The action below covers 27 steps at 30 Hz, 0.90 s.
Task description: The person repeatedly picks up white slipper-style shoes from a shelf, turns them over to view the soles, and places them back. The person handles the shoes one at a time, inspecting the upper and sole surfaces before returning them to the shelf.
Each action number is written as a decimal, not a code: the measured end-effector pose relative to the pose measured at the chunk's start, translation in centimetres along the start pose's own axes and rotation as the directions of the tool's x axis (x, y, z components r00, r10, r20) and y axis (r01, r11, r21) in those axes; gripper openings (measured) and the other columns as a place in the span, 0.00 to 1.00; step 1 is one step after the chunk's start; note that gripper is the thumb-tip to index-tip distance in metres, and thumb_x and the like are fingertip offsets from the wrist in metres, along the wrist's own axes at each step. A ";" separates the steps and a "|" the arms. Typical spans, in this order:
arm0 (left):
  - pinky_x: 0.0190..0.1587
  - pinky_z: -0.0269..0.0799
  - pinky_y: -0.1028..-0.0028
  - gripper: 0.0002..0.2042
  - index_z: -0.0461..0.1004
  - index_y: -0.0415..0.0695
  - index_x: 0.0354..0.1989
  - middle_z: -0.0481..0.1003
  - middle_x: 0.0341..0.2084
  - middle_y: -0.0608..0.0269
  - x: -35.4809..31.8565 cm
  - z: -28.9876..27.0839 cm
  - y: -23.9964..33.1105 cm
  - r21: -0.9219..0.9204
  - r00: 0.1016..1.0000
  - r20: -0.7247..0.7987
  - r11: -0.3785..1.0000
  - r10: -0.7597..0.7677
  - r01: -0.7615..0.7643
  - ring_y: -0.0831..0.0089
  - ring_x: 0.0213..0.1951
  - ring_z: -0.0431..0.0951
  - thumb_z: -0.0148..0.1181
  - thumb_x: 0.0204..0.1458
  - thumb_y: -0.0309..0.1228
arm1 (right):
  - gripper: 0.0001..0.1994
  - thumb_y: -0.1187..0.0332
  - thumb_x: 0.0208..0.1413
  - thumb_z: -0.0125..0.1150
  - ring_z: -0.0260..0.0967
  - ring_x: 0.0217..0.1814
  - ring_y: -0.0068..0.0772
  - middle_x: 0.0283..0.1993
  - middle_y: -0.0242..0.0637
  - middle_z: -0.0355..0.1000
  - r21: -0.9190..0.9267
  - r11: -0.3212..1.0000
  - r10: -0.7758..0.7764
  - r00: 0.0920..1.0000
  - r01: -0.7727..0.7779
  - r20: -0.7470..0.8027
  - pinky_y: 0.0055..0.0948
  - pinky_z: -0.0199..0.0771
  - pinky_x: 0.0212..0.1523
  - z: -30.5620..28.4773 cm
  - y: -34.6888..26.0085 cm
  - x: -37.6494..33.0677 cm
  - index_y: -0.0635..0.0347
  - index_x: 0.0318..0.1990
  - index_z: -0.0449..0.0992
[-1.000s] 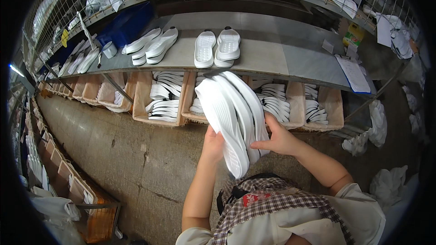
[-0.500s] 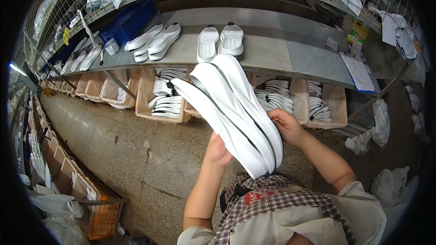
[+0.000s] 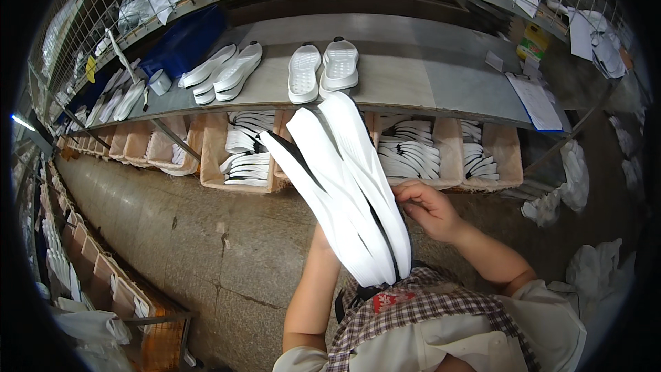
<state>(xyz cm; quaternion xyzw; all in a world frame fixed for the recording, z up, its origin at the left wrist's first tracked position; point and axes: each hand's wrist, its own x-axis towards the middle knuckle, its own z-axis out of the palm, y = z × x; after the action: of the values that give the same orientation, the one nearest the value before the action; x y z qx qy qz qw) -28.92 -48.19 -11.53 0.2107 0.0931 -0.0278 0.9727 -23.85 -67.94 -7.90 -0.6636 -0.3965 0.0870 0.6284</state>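
A bundle of white shoe soles with dark edges stands on a slant in front of my body, several held side by side. My left hand grips it from the left and below; most of its fingers are hidden behind the soles. By the bundle's right edge, my right hand has its fingers half bent and somewhat apart, the tips close to the sole's side. Whether those tips touch the sole is unclear. Beyond the bundle, a pair of white soles lies on the grey bench.
More white soles lie on the bench's left, near a white cup and a blue bin. A clipboard rests at the right end. Under the bench stand lined baskets of soles. An orange crate is at lower left.
The bundle of soles has shifted slightly left and tipped more upright. My right hand, which was against the bundle's side, has loosened, and its fingers now show at the edge.
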 end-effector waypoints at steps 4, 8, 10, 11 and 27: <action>0.28 0.78 0.78 0.18 0.70 0.32 0.46 0.76 0.34 0.54 -0.5 1.1 -0.4 0.030 0.992 -0.124 1.000 0.002 0.002 0.70 0.31 0.79 0.51 0.58 0.37 | 0.11 0.80 0.57 0.49 0.67 0.51 0.28 0.48 0.38 0.68 -0.092 0.995 -0.045 0.999 0.043 -0.014 0.26 0.67 0.52 0.3 -0.6 -0.1 0.62 0.47 0.69; 0.33 0.78 0.75 0.18 0.67 0.33 0.51 0.75 0.39 0.53 -0.7 0.6 -0.3 0.071 0.999 -0.011 0.996 -0.051 0.052 0.69 0.35 0.79 0.48 0.60 0.36 | 0.11 0.81 0.56 0.48 0.67 0.51 0.30 0.49 0.40 0.67 -0.095 0.995 -0.013 1.000 0.011 -0.014 0.27 0.68 0.53 0.2 -0.9 -0.3 0.62 0.46 0.69; 0.33 0.80 0.75 0.18 0.66 0.33 0.52 0.76 0.39 0.53 -0.3 0.2 -0.4 0.141 0.997 -0.048 0.988 -0.061 0.067 0.69 0.35 0.80 0.48 0.60 0.35 | 0.11 0.81 0.56 0.48 0.67 0.52 0.30 0.50 0.40 0.67 -0.091 0.996 -0.005 1.000 0.004 -0.013 0.28 0.68 0.53 0.2 -1.1 -0.3 0.62 0.46 0.69; 0.32 0.80 0.75 0.18 0.66 0.33 0.52 0.76 0.39 0.53 -0.2 0.0 -0.4 0.091 0.998 0.021 0.994 -0.058 0.056 0.69 0.35 0.80 0.48 0.60 0.35 | 0.11 0.82 0.56 0.48 0.67 0.52 0.30 0.50 0.40 0.67 -0.088 0.996 0.013 1.000 -0.014 -0.011 0.28 0.68 0.53 0.2 -1.1 -0.3 0.62 0.46 0.69; 0.30 0.78 0.77 0.19 0.69 0.31 0.48 0.76 0.36 0.52 -1.6 1.0 -0.4 0.093 0.990 -0.138 0.996 0.009 0.004 0.69 0.32 0.79 0.51 0.59 0.37 | 0.09 0.78 0.58 0.47 0.65 0.54 0.32 0.50 0.41 0.67 -0.056 0.997 -0.058 0.998 0.059 0.011 0.29 0.65 0.54 0.7 -1.6 -0.6 0.64 0.45 0.69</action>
<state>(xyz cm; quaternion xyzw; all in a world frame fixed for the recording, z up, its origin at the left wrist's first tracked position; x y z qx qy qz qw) -30.40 -48.90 -10.51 0.2572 0.1585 -0.0161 0.9531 -25.33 -67.93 -6.84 -0.6688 -0.4212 0.0605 0.6096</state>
